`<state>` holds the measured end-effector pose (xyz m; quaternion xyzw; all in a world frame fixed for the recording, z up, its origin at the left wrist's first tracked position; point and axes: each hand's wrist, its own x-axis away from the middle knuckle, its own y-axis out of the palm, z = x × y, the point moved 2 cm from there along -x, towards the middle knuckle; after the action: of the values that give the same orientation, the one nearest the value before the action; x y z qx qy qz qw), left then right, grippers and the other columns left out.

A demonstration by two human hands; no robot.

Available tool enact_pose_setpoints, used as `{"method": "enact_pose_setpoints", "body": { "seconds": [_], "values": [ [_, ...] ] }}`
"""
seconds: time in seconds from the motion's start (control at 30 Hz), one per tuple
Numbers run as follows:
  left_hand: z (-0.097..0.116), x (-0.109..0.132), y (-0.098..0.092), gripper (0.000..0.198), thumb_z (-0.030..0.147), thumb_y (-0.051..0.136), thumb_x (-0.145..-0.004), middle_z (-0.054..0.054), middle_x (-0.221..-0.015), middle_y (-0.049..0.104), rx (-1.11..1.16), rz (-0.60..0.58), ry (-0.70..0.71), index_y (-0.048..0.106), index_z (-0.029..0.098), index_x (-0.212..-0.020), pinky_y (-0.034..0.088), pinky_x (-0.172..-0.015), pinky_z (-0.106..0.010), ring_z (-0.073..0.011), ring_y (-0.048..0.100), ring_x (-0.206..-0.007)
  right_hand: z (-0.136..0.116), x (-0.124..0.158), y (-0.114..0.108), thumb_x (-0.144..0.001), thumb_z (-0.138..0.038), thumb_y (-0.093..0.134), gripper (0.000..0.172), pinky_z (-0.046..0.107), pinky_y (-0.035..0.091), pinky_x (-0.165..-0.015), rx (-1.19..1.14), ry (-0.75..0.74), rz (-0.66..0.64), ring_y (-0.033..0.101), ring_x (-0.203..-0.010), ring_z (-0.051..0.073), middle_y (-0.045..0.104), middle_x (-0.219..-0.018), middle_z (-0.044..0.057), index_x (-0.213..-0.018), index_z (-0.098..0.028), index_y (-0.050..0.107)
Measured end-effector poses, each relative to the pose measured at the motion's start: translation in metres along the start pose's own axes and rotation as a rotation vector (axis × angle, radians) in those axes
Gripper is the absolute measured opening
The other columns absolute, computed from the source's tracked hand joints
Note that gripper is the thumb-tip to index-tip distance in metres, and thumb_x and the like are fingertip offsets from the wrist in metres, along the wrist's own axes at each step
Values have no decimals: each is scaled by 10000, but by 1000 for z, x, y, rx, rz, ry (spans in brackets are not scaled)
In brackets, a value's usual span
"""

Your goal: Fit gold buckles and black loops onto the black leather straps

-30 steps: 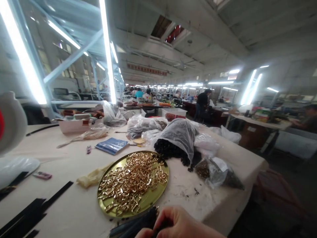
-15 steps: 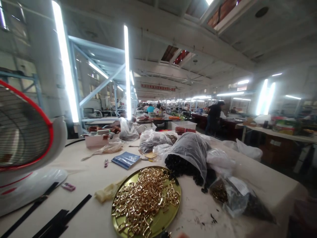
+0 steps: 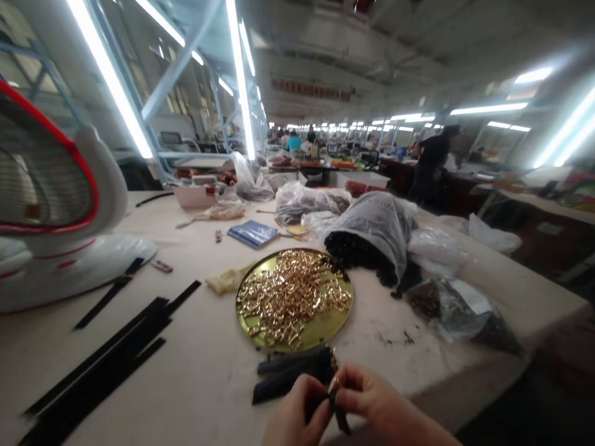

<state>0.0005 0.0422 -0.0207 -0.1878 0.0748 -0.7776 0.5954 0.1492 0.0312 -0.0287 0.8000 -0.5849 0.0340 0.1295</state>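
Note:
Low in the head view, my left hand (image 3: 300, 412) and my right hand (image 3: 365, 396) meet with fingertips pinched together. Between them is a short black strap (image 3: 343, 422), its end hanging below the fingers. My left fingers grip the strap; at my right fingertips a small gold buckle (image 3: 333, 385) shows, partly hidden. Just beyond lies a bundle of dark straps (image 3: 292, 373), with gold pieces at its right end. A round gold-coloured tray (image 3: 341, 316) behind it carries a heap of small gold metal buckles (image 3: 292, 291).
Long black strips (image 3: 106, 353) lie at left, near a white-and-red fan (image 3: 106, 179). Behind the tray are a blue packet (image 3: 253, 233) and a grey bag (image 3: 379, 226) spilling black pieces. A clear bag (image 3: 465, 310) sits right. A person (image 3: 434, 164) stands beyond the table.
The view has tipped down, so the table sits higher in the picture. Both hands and the dark strap bundle are now in sight; before, only a fingertip showed at the bottom edge.

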Motion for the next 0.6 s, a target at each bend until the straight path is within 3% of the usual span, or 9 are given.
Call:
{"method": "enact_pose_setpoints", "body": {
  "seconds": [0.13, 0.27, 0.37, 0.43, 0.53, 0.6],
  "values": [
    [1, 1, 2, 150, 295, 539, -731, -37, -770, 667, 44, -125, 59, 614, 179, -788, 429, -639, -256, -182, 585, -718, -1, 3, -6, -668, -384, 679, 286, 240, 403, -643, -17, 19, 58, 510, -684, 119, 527, -729, -21, -718, -175, 490],
    [-1, 2, 4, 244, 187, 550, -700, -43, -840, 662, 133, -199, 17, 600, 167, -938, 444, -679, -261, -176, 587, -753, 2, -3, -18, -718, -423, 612, 296, 264, 422, -665, 145, -32, 144, 505, -711, 137, 518, -754, -8, -695, -193, 427],
    [-6, 3, 8, 315, 170, 563, -689, -48, -880, 655, 201, -191, -29, 576, 175, -1004, 457, -707, -276, -181, 592, -797, 10, -6, -24, -728, -398, 599, 285, 228, 385, -537, 393, -45, 275, 433, -563, 106, 428, -601, -53, -662, -202, 403],
    [-8, 2, 10, 339, 175, 581, -680, -53, -920, 650, 220, -143, -43, 567, 183, -1019, 458, -744, -286, -189, 587, -853, 11, -6, -25, -727, -352, 601, 233, 227, 384, -531, 501, -80, 333, 432, -555, 104, 430, -600, -56, -689, -203, 425],
    [-9, 1, 11, 348, 178, 593, -675, -51, -937, 647, 217, -121, -50, 563, 190, -1022, 450, -778, -296, -191, 584, -885, 7, -4, -20, -733, -291, 587, 230, 255, 436, -616, 454, -88, 258, 528, -675, 132, 535, -762, -13, -918, -203, 483],
    [-10, 2, 10, 371, 162, 592, -671, -50, -930, 647, 237, -151, -49, 554, 189, -1038, 448, -777, -294, -185, 589, -876, 3, -2, -17, -743, -273, 575, 234, 268, 443, -653, 437, -62, 184, 554, -736, 149, 566, -826, 7, -958, -202, 513]
  ]
}}
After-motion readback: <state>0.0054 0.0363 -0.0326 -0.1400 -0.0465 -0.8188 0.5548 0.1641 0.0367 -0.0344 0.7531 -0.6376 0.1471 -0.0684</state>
